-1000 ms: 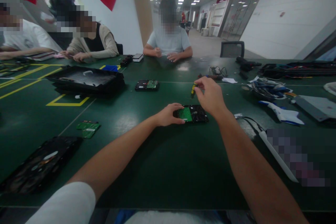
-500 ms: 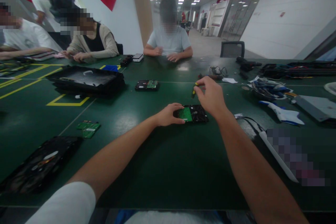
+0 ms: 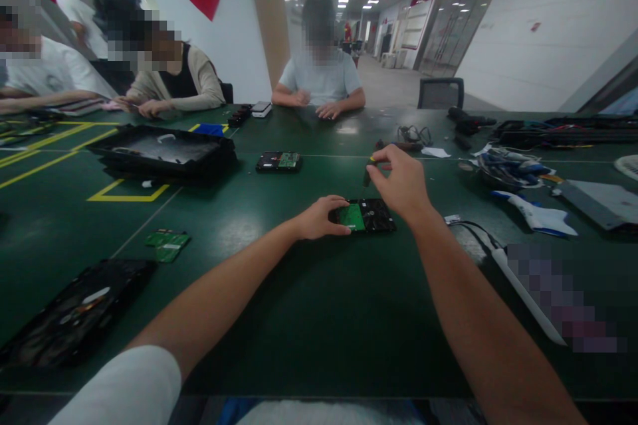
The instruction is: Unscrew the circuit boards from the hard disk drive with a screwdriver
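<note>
Hardly shifting since half a second ago: right hand still pinching the screwdriver, now tipped a touch lower, the yellow band nearly hidden behind the fingertips. Left hand staying put, pressing flat on the left end of the hard drive.

Hard drive lying at the middle of the green tabletop, circuit board facing up, just at 6 o'clock of the screwdriver tip. Right grip closed narrow, thumb and forefinger on the screwdriver handle, shaft hanging down toward the drive but not touching it. Left grip spread and resting, fingers laid over the drive's edge, holding it down rather than clasping.

At 11 o'clock of the drive, a second hard drive lying alone. Farther at 10 o'clock, a stack of black trays. At 8 o'clock, loose green boards; beyond those, near the tabletop edge, another black tray. At 3 o'clock, a white and blue tool and a bundle of cables. Sitting at 12 o'clock across the tabletop, a person in a pale shirt, hands resting together.
</note>
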`<state>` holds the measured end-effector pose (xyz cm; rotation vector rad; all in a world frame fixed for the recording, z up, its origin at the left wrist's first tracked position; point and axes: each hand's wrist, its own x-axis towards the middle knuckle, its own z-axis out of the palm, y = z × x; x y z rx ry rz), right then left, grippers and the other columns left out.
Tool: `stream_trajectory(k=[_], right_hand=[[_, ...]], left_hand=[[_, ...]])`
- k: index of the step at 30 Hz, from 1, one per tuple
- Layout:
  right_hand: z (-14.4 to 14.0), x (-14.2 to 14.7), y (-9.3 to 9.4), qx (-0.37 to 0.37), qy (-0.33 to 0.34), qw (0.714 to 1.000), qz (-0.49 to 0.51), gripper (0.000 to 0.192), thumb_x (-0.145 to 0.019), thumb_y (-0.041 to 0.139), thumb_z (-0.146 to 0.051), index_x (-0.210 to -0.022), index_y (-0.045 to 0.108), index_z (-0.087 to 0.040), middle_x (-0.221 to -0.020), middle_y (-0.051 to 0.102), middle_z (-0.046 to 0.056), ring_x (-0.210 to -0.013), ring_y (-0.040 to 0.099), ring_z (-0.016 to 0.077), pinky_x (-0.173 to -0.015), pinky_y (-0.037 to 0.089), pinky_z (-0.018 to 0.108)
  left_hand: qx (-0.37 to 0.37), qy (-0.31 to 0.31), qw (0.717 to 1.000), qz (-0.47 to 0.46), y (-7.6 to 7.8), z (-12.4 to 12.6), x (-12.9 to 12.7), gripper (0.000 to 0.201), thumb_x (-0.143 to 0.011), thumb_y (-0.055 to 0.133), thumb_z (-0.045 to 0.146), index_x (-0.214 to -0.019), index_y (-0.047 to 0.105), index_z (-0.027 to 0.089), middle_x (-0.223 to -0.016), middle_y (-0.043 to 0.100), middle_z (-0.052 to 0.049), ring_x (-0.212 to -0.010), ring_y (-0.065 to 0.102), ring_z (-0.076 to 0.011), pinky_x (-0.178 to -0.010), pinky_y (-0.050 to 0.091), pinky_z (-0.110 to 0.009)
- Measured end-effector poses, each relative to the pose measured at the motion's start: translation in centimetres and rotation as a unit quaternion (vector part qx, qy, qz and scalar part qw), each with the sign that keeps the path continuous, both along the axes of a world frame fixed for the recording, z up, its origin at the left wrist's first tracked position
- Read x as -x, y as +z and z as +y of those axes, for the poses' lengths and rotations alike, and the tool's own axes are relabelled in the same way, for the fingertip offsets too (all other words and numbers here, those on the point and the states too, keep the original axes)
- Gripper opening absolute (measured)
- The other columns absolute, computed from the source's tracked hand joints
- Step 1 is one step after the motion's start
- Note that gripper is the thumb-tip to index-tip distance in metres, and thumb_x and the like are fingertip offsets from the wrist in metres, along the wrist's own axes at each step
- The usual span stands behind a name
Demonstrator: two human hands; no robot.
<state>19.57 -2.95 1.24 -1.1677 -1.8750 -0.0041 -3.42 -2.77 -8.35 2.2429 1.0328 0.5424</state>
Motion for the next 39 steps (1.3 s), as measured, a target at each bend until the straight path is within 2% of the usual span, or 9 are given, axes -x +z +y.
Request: stream_trajectory(k=[4, 8, 15, 21, 27, 33, 39], right_hand=[[0.10, 0.05, -0.05, 0.002, 0.006, 1.000, 0.011, 0.007, -0.088, 0.065, -0.023, -0.094, 0.064, -0.023, -0.095, 0.072, 0.006, -0.088, 0.068, 0.0249, -0.083, 0.053, 0.042], [0.22, -0.04, -0.17, -0.012, 0.016, 1.000, -0.007, 0.011, -0.087, 0.064, -0.021, -0.097, 0.066, -0.023, -0.098, 0.071, 0.008, -0.091, 0.067, 0.0255, -0.085, 0.053, 0.043], [0.24, -0.02, -0.28, -0.003, -0.017, 1.000, 0.016, 0.010, -0.087, 0.066, -0.025, -0.095, 0.061, -0.023, -0.094, 0.070, 0.007, -0.087, 0.066, 0.0254, -0.083, 0.053, 0.043], [0.16, -0.02, -0.12, -0.009, 0.012, 1.000, -0.009, 0.011, -0.087, 0.064, -0.021, -0.098, 0.063, -0.023, -0.097, 0.070, 0.008, -0.090, 0.066, 0.0251, -0.085, 0.053, 0.043], [0.11, -0.06, -0.16, -0.003, -0.028, 1.000, 0.002, 0.011, -0.086, 0.065, -0.023, -0.096, 0.061, -0.023, -0.097, 0.071, 0.008, -0.087, 0.066, 0.0260, -0.083, 0.052, 0.043], [0.09, 0.01, -0.14, -0.021, 0.003, 1.000, -0.017, 0.009, -0.087, 0.064, -0.023, -0.096, 0.062, -0.024, -0.096, 0.070, 0.007, -0.089, 0.067, 0.0250, -0.084, 0.053, 0.041], [0.19, 0.04, -0.20, -0.019, -0.015, 1.000, -0.003, 0.008, -0.087, 0.065, -0.024, -0.094, 0.061, -0.023, -0.095, 0.071, 0.007, -0.089, 0.067, 0.0255, -0.084, 0.053, 0.041]], left_hand=[[-0.008, 0.003, 1.000, -0.006, -0.18, 0.09, -0.07, 0.086, -0.074, 0.079, 0.063, -0.146, 0.056, 0.021, -0.156, 0.048, -0.013, -0.143, 0.045, -0.0354, -0.122, 0.035, -0.049], [-0.003, 0.004, 1.000, 0.000, -0.13, 0.10, -0.07, 0.088, -0.074, 0.079, 0.064, -0.147, 0.056, 0.021, -0.157, 0.047, -0.013, -0.144, 0.045, -0.0360, -0.122, 0.035, -0.050], [0.003, 0.002, 1.000, -0.002, -0.04, 0.01, -0.04, 0.088, -0.074, 0.079, 0.063, -0.148, 0.055, 0.021, -0.157, 0.046, -0.013, -0.144, 0.044, -0.0355, -0.122, 0.034, -0.050], [0.008, 0.005, 1.000, 0.002, 0.20, -0.09, -0.04, 0.089, -0.075, 0.078, 0.063, -0.148, 0.054, 0.020, -0.158, 0.045, -0.013, -0.145, 0.043, -0.0362, -0.122, 0.034, -0.051], [0.009, 0.003, 1.000, 0.002, 0.14, 0.01, 0.02, 0.088, -0.075, 0.078, 0.064, -0.149, 0.054, 0.022, -0.158, 0.044, -0.012, -0.144, 0.044, -0.0359, -0.120, 0.037, -0.052], [-0.003, 0.003, 1.000, 0.000, 0.15, -0.08, -0.11, 0.088, -0.075, 0.078, 0.063, -0.148, 0.054, 0.019, -0.157, 0.046, -0.014, -0.143, 0.045, -0.0354, -0.121, 0.035, -0.050], [0.001, 0.004, 1.000, 0.001, -0.04, 0.05, -0.01, 0.089, -0.075, 0.078, 0.065, -0.149, 0.054, 0.021, -0.158, 0.046, -0.013, -0.144, 0.044, -0.0356, -0.121, 0.036, -0.050]])
